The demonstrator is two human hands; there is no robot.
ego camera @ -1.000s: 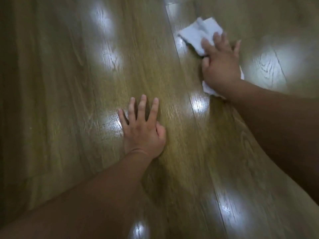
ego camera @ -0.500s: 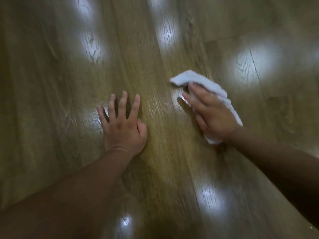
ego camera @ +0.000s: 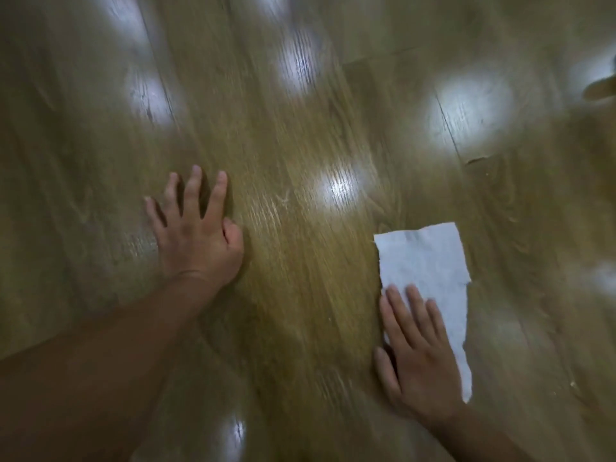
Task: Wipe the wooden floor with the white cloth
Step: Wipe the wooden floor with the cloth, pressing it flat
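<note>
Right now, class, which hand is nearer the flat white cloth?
Right. The right hand lies flat on the white cloth; the left hand rests on the wooden floor, apart to its left.

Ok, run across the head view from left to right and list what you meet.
Left hand → glare patch on the wooden floor → white cloth → blurry tan shape at the right edge. The right hand presses on the cloth, so no separate place.

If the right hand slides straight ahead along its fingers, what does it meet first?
Only more of the cloth under the right hand; beyond it, bare floor, free as far as visible.
</note>
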